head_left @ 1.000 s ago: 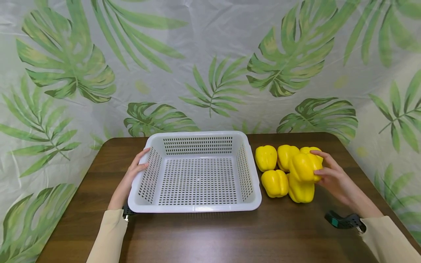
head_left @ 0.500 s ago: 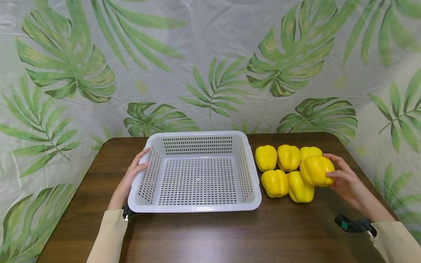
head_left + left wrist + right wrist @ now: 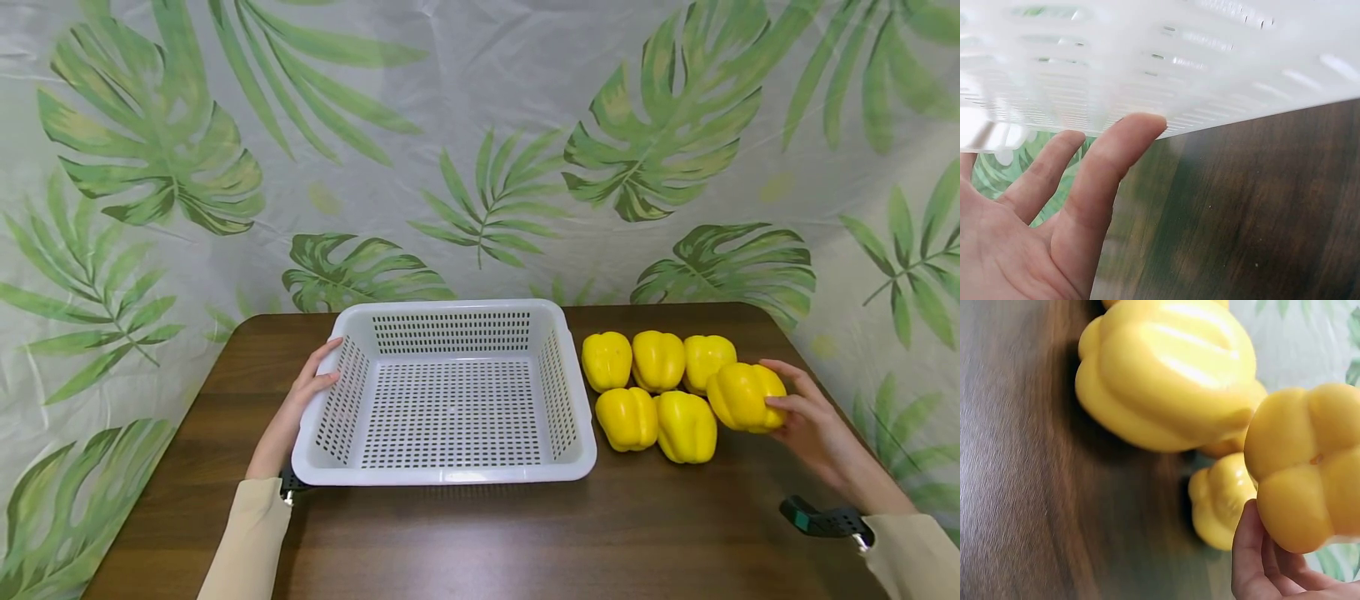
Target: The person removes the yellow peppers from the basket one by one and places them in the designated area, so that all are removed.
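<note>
A white plastic basket (image 3: 450,476) with slotted walls stands on the table. My left hand (image 3: 307,385) holds its left side, fingertips on the rim; in the left wrist view the thumb and a finger reach up to the slotted wall. At the right, my right hand (image 3: 813,421) grips a yellow bell pepper (image 3: 746,397) between thumb and fingers, beside the rest of the group. From the right wrist view the held bell pepper (image 3: 1307,469) shows its lobed end, and part of it runs out of frame.
Several more yellow bell peppers lie in two rows right of the basket, among them a front one (image 3: 686,427) and a back one (image 3: 708,361). The brown wooden table (image 3: 480,542) ends at a leaf-patterned cloth (image 3: 480,167) behind.
My right hand has carried its bell pepper rightward and slightly down, from above the group to the right of it. The back right pepper is now uncovered. The left hand and basket have stayed still.
</note>
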{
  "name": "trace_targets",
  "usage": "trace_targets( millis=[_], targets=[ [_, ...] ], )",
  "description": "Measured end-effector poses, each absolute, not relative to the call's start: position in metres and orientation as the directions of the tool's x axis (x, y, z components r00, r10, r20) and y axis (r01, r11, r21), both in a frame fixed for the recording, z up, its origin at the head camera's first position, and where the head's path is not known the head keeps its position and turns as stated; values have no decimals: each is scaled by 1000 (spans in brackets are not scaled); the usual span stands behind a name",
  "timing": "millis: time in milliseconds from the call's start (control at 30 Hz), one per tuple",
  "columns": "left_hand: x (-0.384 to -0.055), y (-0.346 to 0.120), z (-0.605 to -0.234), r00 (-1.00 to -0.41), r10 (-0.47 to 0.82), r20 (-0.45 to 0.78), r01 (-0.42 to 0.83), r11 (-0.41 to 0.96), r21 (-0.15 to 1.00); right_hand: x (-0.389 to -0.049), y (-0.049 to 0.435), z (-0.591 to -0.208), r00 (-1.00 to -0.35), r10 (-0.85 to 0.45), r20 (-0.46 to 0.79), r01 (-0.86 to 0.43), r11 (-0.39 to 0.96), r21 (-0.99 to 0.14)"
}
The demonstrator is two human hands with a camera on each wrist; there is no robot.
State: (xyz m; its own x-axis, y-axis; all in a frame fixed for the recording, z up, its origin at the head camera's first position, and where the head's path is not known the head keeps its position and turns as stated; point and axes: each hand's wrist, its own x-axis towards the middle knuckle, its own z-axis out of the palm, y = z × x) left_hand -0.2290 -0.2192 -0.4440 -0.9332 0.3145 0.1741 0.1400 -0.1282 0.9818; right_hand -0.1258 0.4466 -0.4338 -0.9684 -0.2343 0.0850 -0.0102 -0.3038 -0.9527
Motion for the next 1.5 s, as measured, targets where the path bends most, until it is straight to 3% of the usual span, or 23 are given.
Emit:
trace_targets(
  millis=[533, 1133, 1500],
  targets=[
    [-228, -220, -443, -940, 302, 160, 132, -112, 985, -126, 458, -453, -980, -198, 22, 6, -136, -991],
    [-226, -222, -443, -942, 309, 132, 109, -91, 990, -124, 463, -464, -980, -191, -60, 71, -49, -996],
    [-224, -220, -441, -946, 310, 94, 65, -104, 992, -127, 460, -468, -982, -185, -44, 40, 25, -999]
  ],
)
